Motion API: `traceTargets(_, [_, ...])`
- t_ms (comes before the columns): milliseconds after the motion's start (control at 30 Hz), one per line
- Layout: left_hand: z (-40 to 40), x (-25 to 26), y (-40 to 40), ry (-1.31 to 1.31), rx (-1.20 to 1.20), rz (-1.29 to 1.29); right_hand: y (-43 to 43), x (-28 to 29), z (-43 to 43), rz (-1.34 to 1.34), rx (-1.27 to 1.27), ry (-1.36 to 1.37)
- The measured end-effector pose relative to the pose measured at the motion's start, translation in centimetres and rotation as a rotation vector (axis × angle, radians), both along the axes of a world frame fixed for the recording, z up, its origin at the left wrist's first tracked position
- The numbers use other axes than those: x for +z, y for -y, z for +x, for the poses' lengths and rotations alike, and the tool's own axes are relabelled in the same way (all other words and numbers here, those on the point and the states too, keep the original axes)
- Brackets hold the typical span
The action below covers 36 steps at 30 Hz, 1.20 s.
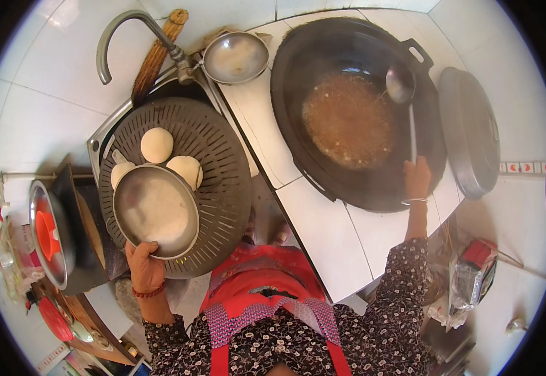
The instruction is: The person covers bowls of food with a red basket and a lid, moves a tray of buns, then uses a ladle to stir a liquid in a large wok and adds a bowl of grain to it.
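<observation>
My left hand grips the rim of a round metal bowl, thumb on top, over a slotted round steamer rack. Pale round buns sit on the rack behind the bowl, one of them partly covered by it. In my right hand is the handle of a metal ladle. The ladle's head is raised over the right side of a large black wok. Brown, bubbling liquid with small bits in it fills the wok's bottom, and a haze hangs above.
A metal lid leans right of the wok. Behind the rack stand a curved faucet, a fibre brush and a small metal bowl. White tiles surround the wok. A metal basin with a red item is at left.
</observation>
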<state>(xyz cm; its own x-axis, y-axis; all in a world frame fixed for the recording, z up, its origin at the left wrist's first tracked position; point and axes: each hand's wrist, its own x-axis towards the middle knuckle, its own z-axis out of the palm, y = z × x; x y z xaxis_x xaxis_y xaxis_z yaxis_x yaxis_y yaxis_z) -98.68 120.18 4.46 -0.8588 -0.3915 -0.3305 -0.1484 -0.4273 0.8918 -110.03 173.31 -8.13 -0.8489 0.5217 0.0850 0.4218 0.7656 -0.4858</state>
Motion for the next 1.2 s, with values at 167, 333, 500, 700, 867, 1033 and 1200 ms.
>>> traceTargets(167, [0.7,-0.1,1.0,0.019,0.021,-0.024,-0.3,-7.1,-0.9,0.031,-0.021,0.123])
traceTargets(333, [0.8,-0.3,0.9,0.032,0.038,0.001,2.6,-8.7,-1.5,-0.43,-0.125,0.211])
traceTargets(500, [0.7,-0.7,0.7,0.048,0.024,-0.001,7.5,-7.6,-3.4,-1.242,-0.355,0.121])
traceTargets(700, [0.5,-0.1,0.0,0.019,0.028,-0.016,8.6,-7.7,-3.8,-1.821,-0.485,-0.019])
traceTargets(867, [0.4,0.2,-0.1,0.012,0.01,-0.026,8.2,-5.2,-1.2,-1.937,-0.31,-0.05])
traceTargets(1033, [0.1,0.7,-0.7,-0.005,-0.028,-0.014,7.3,0.2,1.8,-1.734,-0.243,-0.093])
traceTargets(1200, [0.0,0.5,-0.8,-0.007,-0.033,-0.012,6.1,4.0,4.4,-1.323,-0.188,-0.162])
